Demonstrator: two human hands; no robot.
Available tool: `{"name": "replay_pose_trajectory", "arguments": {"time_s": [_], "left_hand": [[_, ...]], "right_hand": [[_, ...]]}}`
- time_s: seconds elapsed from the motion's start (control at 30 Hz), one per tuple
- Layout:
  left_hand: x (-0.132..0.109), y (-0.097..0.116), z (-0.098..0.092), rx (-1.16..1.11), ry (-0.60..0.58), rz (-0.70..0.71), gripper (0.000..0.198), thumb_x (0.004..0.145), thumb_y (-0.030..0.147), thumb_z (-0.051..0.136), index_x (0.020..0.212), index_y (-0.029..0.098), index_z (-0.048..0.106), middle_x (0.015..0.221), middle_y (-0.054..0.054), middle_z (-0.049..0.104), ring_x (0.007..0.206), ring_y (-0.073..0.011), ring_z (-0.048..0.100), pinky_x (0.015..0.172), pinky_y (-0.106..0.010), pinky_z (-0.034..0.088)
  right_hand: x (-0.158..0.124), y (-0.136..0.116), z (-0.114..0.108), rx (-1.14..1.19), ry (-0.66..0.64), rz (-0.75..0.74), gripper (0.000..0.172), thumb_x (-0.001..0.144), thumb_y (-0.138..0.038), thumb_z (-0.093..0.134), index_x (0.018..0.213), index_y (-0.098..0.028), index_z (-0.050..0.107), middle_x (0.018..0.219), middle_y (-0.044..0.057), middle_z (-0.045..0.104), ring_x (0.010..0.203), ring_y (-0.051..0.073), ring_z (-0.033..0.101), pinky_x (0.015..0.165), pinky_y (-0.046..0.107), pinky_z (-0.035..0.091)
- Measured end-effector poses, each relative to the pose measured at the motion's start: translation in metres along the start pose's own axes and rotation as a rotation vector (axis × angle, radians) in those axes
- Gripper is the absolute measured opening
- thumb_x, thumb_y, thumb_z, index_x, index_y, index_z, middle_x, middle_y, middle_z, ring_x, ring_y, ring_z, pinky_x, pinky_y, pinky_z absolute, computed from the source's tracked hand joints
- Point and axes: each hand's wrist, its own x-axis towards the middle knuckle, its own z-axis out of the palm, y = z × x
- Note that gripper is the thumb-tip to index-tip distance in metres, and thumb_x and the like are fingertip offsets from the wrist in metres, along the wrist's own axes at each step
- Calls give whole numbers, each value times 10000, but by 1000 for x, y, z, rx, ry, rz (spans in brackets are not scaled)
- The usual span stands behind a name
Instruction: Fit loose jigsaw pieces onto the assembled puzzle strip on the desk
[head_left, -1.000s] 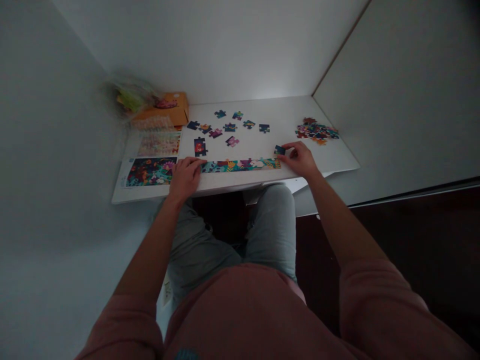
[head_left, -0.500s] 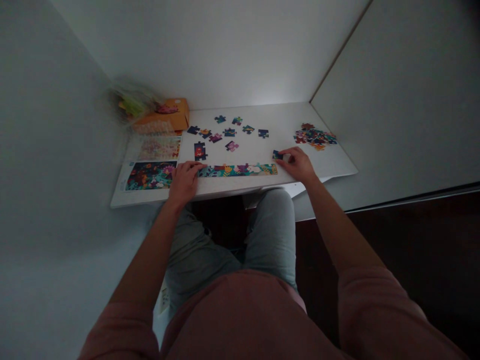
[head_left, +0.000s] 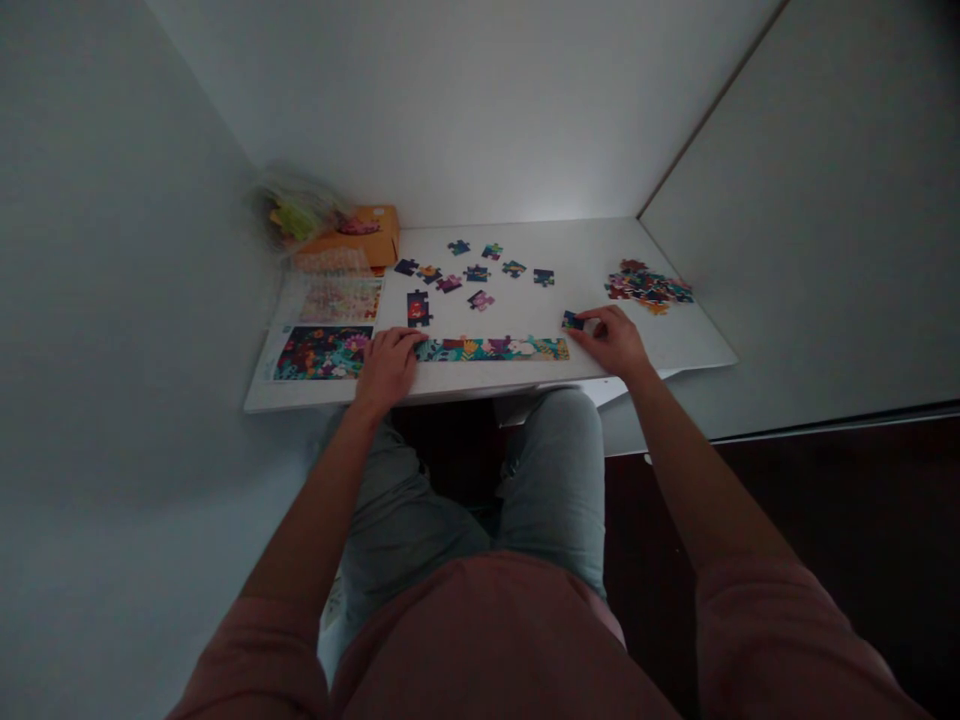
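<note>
A joined strip of jigsaw puzzle pieces runs along the front of the white table. My left hand lies over the strip's left end, fingers stretched out and fingertips on it. Just off the right end, my right hand pinches a dark blue puzzle piece between thumb and fingers. That piece is slightly above and apart from the strip. Behind the strip lie several loose pieces, among them a pink one and a joined dark pair with a red figure.
A heap of puzzle pieces lies at the table's right. On the left are a printed picture sheet, an orange box and a clear plastic bag. Walls close in the table's back and sides.
The view has shifted, so everything sits a little farther right and lower. Both hands keep nearly the same places on the table, and the right still pinches the dark blue piece.
</note>
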Motion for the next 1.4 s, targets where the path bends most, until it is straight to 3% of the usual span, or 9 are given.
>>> {"name": "replay_pose_trajectory", "arguments": {"time_s": [0.23, 0.47, 0.97, 1.27, 1.4], "left_hand": [[-3, 9, -9, 35, 20, -58, 303, 865, 434, 386, 1079, 321, 568, 1146, -62, 566, 1126, -283, 459, 989, -491, 313], [-5, 15, -16, 28, -25, -64, 408, 802, 581, 439, 1078, 303, 556, 1161, -75, 544, 1158, -293, 425, 1003, -464, 309], [-2, 4, -8, 110, -90, 42, 468, 830, 602, 376, 1161, 319, 548, 1205, -51, 524, 1120, -275, 427, 967, -467, 344], [-1, 1, -7, 122, -175, 47, 504, 848, 611, 311, 1218, 331, 509, 1271, -52, 471, 1172, -272, 399, 994, -460, 308], [0, 1, -7, 100, -154, 42, 468, 853, 592, 335, 1196, 339, 526, 1249, -39, 489, 1162, -264, 416, 998, -458, 315]], "right_hand": [[0, -6, 0, -10, -23, 32, 273, 769, -541, 572, 991, -383, 587, 991, 62, 566, 669, 231, 557, 687, 447, 497], [-1, -4, 0, -24, 1, 14, 279, 770, -538, 577, 983, -359, 601, 971, 70, 575, 658, 229, 559, 691, 443, 492], [-1, -2, 2, -116, -23, 40, 325, 788, -520, 555, 1035, -313, 589, 1003, 73, 564, 694, 209, 556, 738, 393, 505], [-1, -2, 1, -120, -39, 63, 334, 785, -531, 554, 1035, -314, 590, 1013, 83, 564, 697, 214, 553, 739, 399, 506], [-1, 0, 2, -105, -30, 29, 333, 787, -525, 562, 1041, -312, 593, 996, 82, 563, 683, 208, 547, 729, 397, 504]]}}
